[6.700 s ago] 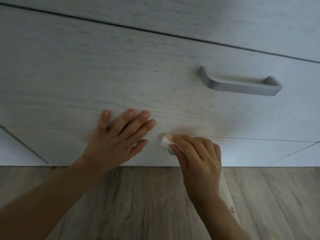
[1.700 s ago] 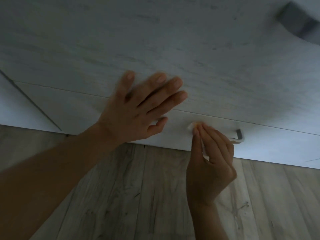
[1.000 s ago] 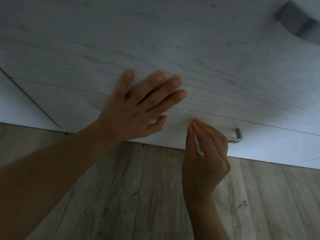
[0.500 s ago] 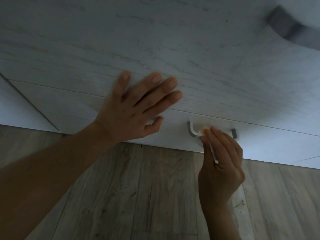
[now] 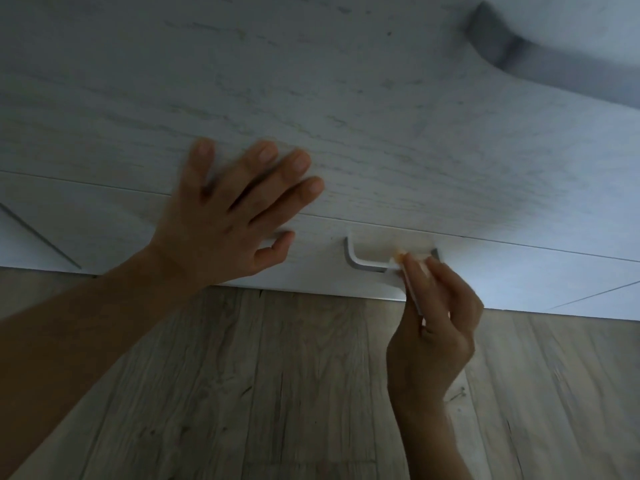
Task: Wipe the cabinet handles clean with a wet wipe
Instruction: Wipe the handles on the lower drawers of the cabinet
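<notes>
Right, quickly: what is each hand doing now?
Left hand: open, flat against the drawer front.
Right hand: pinching the wet wipe at the lower handle.

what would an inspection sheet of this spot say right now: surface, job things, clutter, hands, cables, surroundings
surface: pale wood-grain drawer fronts, a thin seam between the two
job's things: lower handle on the bottom front, left end bare; wet wipe held against its right part; upper handle blurred at top right, untouched
clutter: nothing seen
grippers: left hand lies flat on the fronts, fingers spread; right hand pinches the wipe
cables: nothing seen
surroundings: grey-brown plank floor below the cabinet; dim light
</notes>
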